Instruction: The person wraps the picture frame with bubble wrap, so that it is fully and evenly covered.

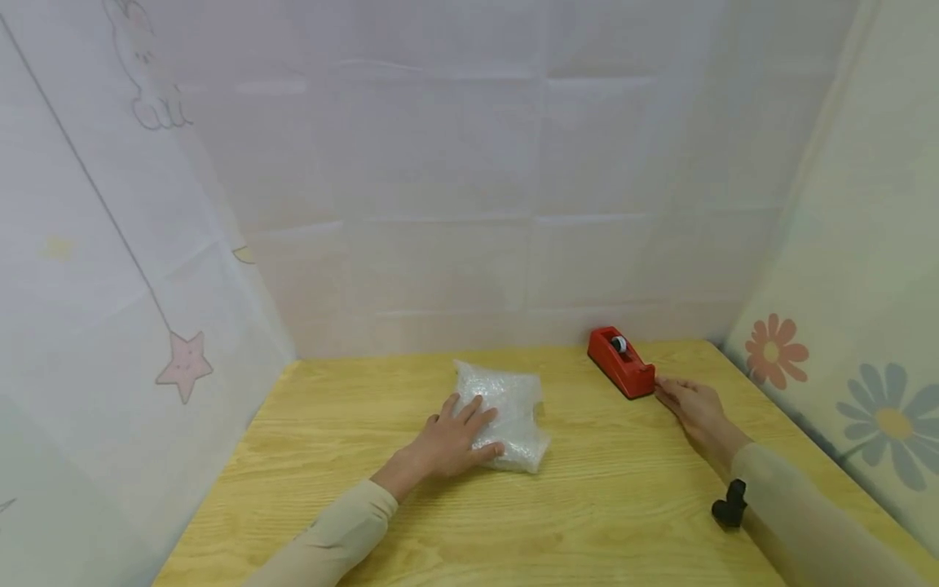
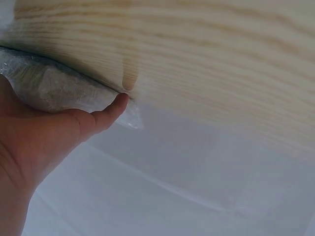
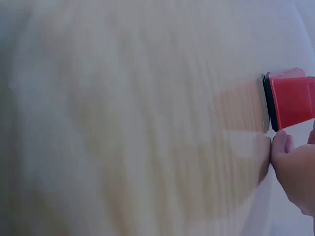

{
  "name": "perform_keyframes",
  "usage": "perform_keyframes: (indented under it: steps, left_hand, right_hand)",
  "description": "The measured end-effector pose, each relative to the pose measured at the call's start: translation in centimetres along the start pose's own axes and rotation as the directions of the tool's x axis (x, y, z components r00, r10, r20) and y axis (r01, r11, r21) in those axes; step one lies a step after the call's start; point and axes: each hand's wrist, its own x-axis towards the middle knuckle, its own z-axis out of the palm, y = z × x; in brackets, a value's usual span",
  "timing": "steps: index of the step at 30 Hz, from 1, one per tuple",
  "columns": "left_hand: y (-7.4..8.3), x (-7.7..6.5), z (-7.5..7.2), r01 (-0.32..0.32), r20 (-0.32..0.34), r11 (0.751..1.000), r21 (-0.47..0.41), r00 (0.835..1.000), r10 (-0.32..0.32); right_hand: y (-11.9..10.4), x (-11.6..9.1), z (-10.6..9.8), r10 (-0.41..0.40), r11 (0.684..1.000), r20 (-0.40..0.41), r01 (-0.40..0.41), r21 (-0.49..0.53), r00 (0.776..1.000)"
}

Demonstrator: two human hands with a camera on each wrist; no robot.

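Note:
A flat package of clear bubble wrap [image 1: 513,408] lies near the middle of the wooden table. My left hand [image 1: 451,440] rests on its left part with fingers spread; the left wrist view shows the thumb [image 2: 106,118] along the edge of the wrap [image 2: 64,91]. What the wrap encloses is not clear. At the back right stands a red tape dispenser [image 1: 619,363] with a roll of tape in it. My right hand [image 1: 693,408] is at its near end, fingertips beside the red body [image 3: 294,101]. Whether they pinch anything is hidden.
The yellow wood-grain table [image 1: 330,456] meets a pale sheet backdrop [image 1: 440,204] at the back. Printed sheets stand at the left [image 1: 95,326] and right [image 1: 866,269] sides. A small black object [image 1: 729,505] is at the right sleeve.

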Motion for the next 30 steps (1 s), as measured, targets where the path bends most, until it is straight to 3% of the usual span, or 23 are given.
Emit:
perform_keyframes:
  steps: [4, 6, 11, 16, 21, 25, 30]
  left_hand:
    - [-0.1, 0.0, 0.2, 0.0, -0.008, 1.0, 0.014, 1.0, 0.0]
    - [-0.3, 0.1, 0.1, 0.001, -0.017, 1.0, 0.023, 1.0, 0.0]
    - [-0.5, 0.3, -0.3, 0.022, -0.03, 1.0, 0.011, 0.999, -0.021]
    - [1.0, 0.4, 0.1, 0.098, -0.062, 0.995, -0.025, 0.993, -0.1]
    - [3.7, 0.6, 1.2, 0.209, -0.111, 0.978, -0.025, 0.971, -0.21]
    - [5.2, 0.9, 1.5, 0.263, -0.092, 0.965, -0.011, 0.961, -0.262]
    - [5.7, 1.1, 0.4, 0.261, -0.013, 0.964, -0.039, 0.965, -0.262]
  right_hand:
    - [-1.1, -0.6, -0.6, -0.015, 0.983, 0.038, 0.021, -0.184, 0.999]
    - [-1.9, -0.8, -0.7, -0.028, 0.956, 0.053, 0.042, -0.29, 0.998]
    - [-4.2, -1.2, -0.7, -0.085, 0.892, 0.161, 0.147, -0.427, 0.983]
    - [-5.6, -2.0, -0.1, -0.077, 0.895, 0.283, 0.192, -0.404, 0.956]
    - [-6.1, -2.7, 1.3, -0.06, 0.893, 0.37, 0.215, -0.396, 0.927]
    - [-6.3, -3.2, 3.1, -0.032, 0.926, 0.424, 0.186, -0.328, 0.905]
    - [-6.7, -3.6, 6.1, 0.025, 0.972, 0.497, 0.094, -0.213, 0.868]
